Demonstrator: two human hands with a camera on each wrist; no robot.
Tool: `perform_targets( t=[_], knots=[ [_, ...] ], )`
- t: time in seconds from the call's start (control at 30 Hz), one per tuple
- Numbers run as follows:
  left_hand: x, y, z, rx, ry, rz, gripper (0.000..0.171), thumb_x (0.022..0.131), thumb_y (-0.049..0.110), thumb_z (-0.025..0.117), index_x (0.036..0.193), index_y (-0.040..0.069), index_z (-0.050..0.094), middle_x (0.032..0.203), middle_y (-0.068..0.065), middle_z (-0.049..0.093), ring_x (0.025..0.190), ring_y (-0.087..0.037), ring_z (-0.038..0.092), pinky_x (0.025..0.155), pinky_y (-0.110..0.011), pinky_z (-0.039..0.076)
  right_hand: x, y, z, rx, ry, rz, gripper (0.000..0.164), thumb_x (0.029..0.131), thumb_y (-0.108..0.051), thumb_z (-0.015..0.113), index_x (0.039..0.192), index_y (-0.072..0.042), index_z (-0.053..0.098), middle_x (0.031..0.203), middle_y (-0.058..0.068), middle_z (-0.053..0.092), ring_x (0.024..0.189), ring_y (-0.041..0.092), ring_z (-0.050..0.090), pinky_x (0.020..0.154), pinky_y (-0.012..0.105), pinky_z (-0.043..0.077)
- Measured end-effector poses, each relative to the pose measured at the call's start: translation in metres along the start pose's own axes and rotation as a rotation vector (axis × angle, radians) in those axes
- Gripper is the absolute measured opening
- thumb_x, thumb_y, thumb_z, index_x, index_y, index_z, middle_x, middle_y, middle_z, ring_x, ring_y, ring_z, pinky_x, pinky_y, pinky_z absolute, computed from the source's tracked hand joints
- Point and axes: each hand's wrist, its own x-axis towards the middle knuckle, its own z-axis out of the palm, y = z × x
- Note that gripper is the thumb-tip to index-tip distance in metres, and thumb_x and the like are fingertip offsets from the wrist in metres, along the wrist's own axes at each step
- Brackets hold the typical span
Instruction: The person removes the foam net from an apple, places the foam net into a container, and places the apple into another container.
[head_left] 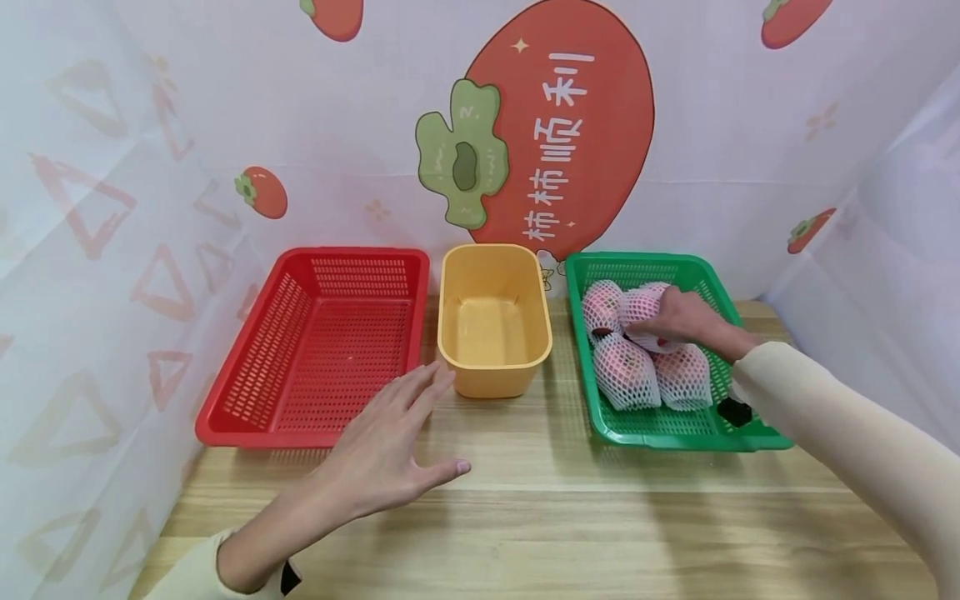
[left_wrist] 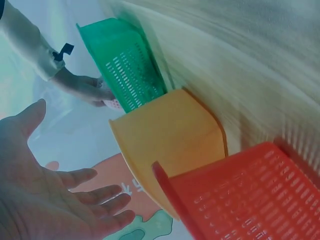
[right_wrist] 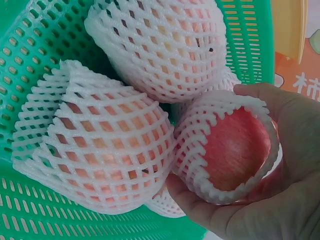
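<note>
My right hand (head_left: 686,318) reaches into the green basket (head_left: 693,437) and grips a pink-red fruit (right_wrist: 235,152) in a white foam net. In the right wrist view, thumb and fingers curl round its side, and red skin shows through the net's open end. Other netted fruits (head_left: 626,372) lie close against it, one of them (right_wrist: 107,145) right beside my fingertips. My left hand (head_left: 378,446) hovers palm down near the front right corner of the red basket (head_left: 262,437), fingers straight and thumb spread, holding nothing.
Between the two baskets stands a yellow plastic bin (head_left: 495,382) with nothing in it. The red basket is also bare inside. A printed fabric backdrop (head_left: 360,208) rises behind the containers, which stand on a wooden tabletop (head_left: 525,517).
</note>
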Motion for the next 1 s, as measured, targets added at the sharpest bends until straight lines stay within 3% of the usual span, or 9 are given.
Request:
perform_targets(
  t=[0.1,0.5,0.67,0.87,1.0],
  knots=[
    [0.000,0.002,0.003,-0.015,0.006,0.008,0.103,0.083,0.066,0.080,0.165,0.020,0.037,0.169,-0.007,0.036,0.155,-0.032,0.036,0.122,-0.059,0.035,-0.004,0.000,-0.002,0.000,0.011,-0.005,0.083,0.091,-0.050,0.076,0.122,0.016,0.039,0.080,0.018,0.064,0.069,0.028,0.064,0.060,0.031,0.050],
    [-0.006,0.011,0.012,-0.061,-0.040,0.043,0.103,0.084,0.065,0.080,0.166,0.021,0.035,0.171,-0.011,0.033,0.155,-0.035,0.035,0.119,-0.063,0.037,-0.024,-0.009,-0.014,-0.021,0.125,-0.071,0.089,0.086,-0.047,0.082,0.132,0.017,0.041,0.097,0.026,0.062,0.079,0.034,0.062,0.060,0.037,0.054],
    [-0.008,0.015,0.018,-0.104,-0.054,0.053,0.100,0.085,0.063,0.081,0.165,0.021,0.037,0.172,-0.009,0.032,0.155,-0.036,0.036,0.118,-0.065,0.037,-0.041,-0.015,-0.016,0.002,0.158,-0.145,0.088,0.085,-0.044,0.086,0.135,0.015,0.043,0.097,0.023,0.063,0.082,0.033,0.062,0.065,0.039,0.055],
    [-0.010,0.019,0.031,-0.131,-0.070,0.063,0.099,0.085,0.064,0.079,0.165,0.023,0.036,0.171,-0.005,0.033,0.152,-0.037,0.039,0.116,-0.064,0.041,-0.067,-0.028,-0.014,0.022,0.182,-0.217,0.097,0.084,-0.043,0.088,0.145,0.014,0.039,0.121,0.031,0.061,0.099,0.039,0.065,0.077,0.049,0.062],
    [-0.011,0.021,0.039,-0.137,-0.077,0.057,0.099,0.086,0.062,0.080,0.165,0.022,0.037,0.171,-0.006,0.034,0.151,-0.038,0.042,0.113,-0.066,0.042,-0.082,-0.041,-0.010,0.045,0.182,-0.258,0.098,0.083,-0.039,0.089,0.151,0.011,0.038,0.122,0.028,0.063,0.099,0.036,0.065,0.077,0.046,0.063]
  ],
)
